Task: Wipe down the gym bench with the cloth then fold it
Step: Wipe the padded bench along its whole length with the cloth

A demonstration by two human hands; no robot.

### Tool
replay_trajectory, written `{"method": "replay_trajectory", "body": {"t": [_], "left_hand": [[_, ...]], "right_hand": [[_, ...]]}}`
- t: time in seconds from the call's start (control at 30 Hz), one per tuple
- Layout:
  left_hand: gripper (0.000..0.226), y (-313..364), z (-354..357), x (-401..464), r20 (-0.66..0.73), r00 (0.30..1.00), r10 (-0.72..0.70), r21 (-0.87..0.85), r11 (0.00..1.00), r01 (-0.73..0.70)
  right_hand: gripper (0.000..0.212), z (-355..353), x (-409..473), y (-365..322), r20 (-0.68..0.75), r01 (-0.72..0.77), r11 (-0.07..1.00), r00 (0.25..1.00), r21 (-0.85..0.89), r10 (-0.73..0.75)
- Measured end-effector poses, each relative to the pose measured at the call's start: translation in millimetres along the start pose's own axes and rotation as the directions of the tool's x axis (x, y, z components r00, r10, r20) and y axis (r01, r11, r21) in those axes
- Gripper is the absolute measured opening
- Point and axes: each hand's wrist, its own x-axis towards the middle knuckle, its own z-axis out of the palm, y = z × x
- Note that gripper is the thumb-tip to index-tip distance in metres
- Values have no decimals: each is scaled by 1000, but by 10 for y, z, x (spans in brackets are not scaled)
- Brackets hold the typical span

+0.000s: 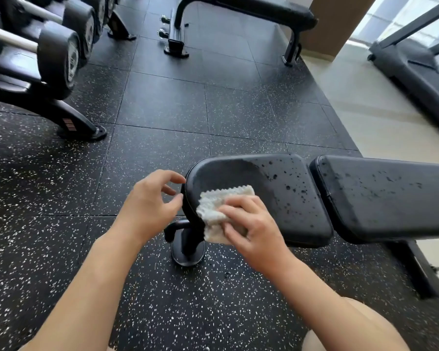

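A black padded gym bench runs from the middle to the right edge, with a seat pad and a longer back pad. Water droplets dot both pads. A white cloth lies bunched on the near left corner of the seat pad and hangs over its edge. My right hand presses on the cloth with fingers spread over it. Just left of the seat's end, my left hand hovers with loosely curled fingers, holding nothing, its fingertips close to the pad's edge.
The bench's round foot stands on speckled black rubber floor. A dumbbell rack fills the upper left. A second bench stands at the back. A treadmill sits at the right on pale flooring.
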Motion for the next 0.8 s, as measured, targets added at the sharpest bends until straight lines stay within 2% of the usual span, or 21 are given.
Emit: {"method": "replay_trajectory", "body": {"t": [0.1,0.27,0.37,0.5,0.63,0.8], "left_hand": [[28,37,59,-13,58,995,79,58,995,-82],[26,116,138,-7,42,988,148,93,984,-151],[24,157,176,-17,46,987,157,83,984,-160],[21,157,158,-17,61,988,139,95,985,-145],[20,170,149,-25,48,988,147,87,985,-151],[18,225,188,-5,31,986,164,82,983,-166]], "right_hand": [[24,-192,-114,182,9,2,1000,1000,-30,-2],[24,-210,472,319,-89,-168,981,983,-96,159],[33,-149,637,254,-58,-119,983,992,-137,112],[20,-123,453,148,-33,-46,994,999,-96,43],[15,-139,178,127,0,-54,997,999,-49,54],[29,-79,419,190,-24,-130,988,991,-78,128]]}}
